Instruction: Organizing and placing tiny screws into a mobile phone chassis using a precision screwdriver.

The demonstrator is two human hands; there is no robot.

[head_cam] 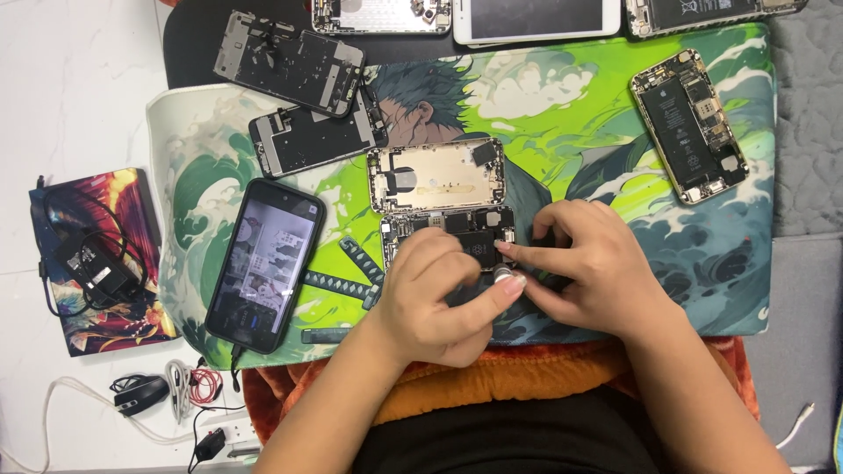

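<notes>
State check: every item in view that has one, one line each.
Left hand: gripping a small silver tool.
Right hand: fingers resting on the opened phone.
Opened phone: internals exposed.
Black phone: screen lit.
Gold phone: open, battery showing.

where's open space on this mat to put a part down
Bare mat lies between the gold housing and the opened phone at right. Crowded: the top edge, upper-left boards, and around both hands.

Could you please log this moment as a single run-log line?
left hand: on small silver round part | right hand: fingertip on opened dark phone chassis | surface: green illustrated desk mat
</notes>
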